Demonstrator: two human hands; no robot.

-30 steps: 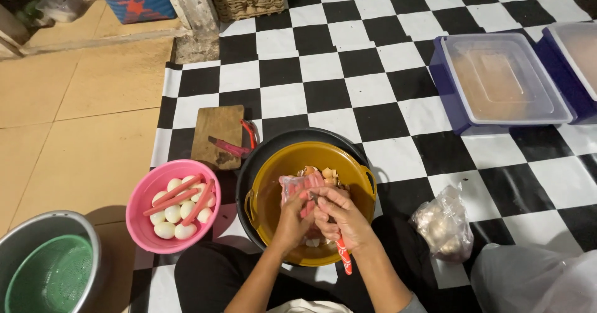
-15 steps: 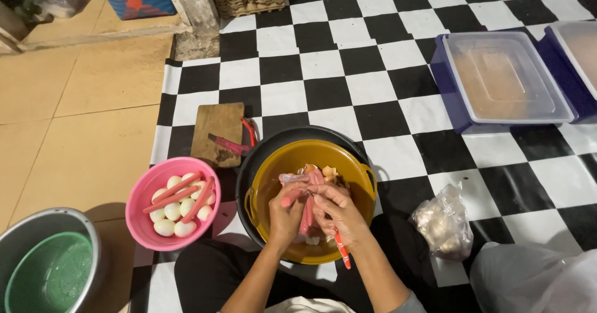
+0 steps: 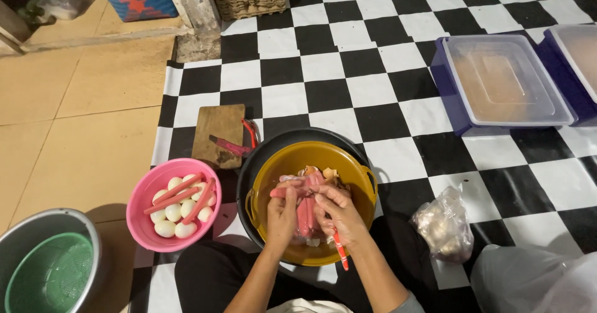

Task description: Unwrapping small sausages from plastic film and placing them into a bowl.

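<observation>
Both of my hands are over a yellow bowl [image 3: 280, 170] that sits inside a black pan [image 3: 261, 154]. My left hand [image 3: 282, 216] and my right hand [image 3: 339, 212] together grip a bundle of pink sausages [image 3: 305, 210] held upright between them. A thin red-handled tool [image 3: 339, 257] sticks down from my right hand. Peelings lie in the bowl behind the sausages. To the left, a pink bowl [image 3: 140, 216] holds white peeled eggs and a few pink sausages.
A wooden cutting board [image 3: 214, 129] with a pink knife [image 3: 229, 145] lies behind the pan. A metal basin with a green colander [image 3: 46, 269] stands at bottom left. A plastic bag [image 3: 443, 226] lies at right; blue lidded tubs [image 3: 504, 83] farther right.
The sausages in my hands have turned from lying across the bowl to standing more upright, and my hands have closed in around them.
</observation>
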